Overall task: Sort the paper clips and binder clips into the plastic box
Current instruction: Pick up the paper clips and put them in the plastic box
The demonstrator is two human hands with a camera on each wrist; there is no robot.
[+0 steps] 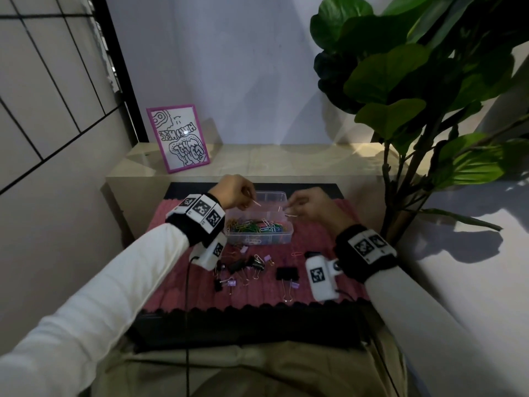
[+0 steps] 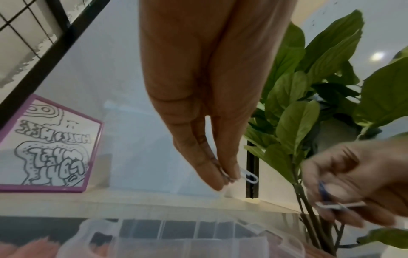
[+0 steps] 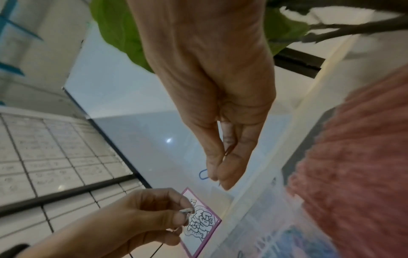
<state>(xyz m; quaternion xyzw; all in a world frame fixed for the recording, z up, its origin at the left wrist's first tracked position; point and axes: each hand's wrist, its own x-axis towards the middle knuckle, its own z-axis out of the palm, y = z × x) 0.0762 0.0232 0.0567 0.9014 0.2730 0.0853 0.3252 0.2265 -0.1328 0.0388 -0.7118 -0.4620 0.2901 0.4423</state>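
Two hands hover over one clear box (image 1: 283, 196) in the head view, the left hand (image 1: 233, 191) pinching a pale clip (image 1: 255, 202) above the box's far compartments, the right hand (image 1: 310, 206) pinching another at its right rim. One heap of coloured paper clips (image 1: 257, 226) fills the near compartment. On the pink mat (image 1: 323, 242) near the box lie roughly three black binder clips (image 1: 287, 273) and about four lilac ones (image 1: 267, 257), with a few loose paper clips.

From the left wrist, fingers (image 2: 209, 174) point straight down, tips closed on one white clip (image 2: 249, 176) that juts out to the right. The right hand (image 2: 357, 179), blurred, holds a blue and a white clip.

From the right wrist, thumb and fingers (image 3: 220, 167) taper downward, pinching one blue clip (image 3: 203, 173); the left hand (image 3: 141, 216) curls round its clip beside one purple-framed picture (image 3: 200, 225).
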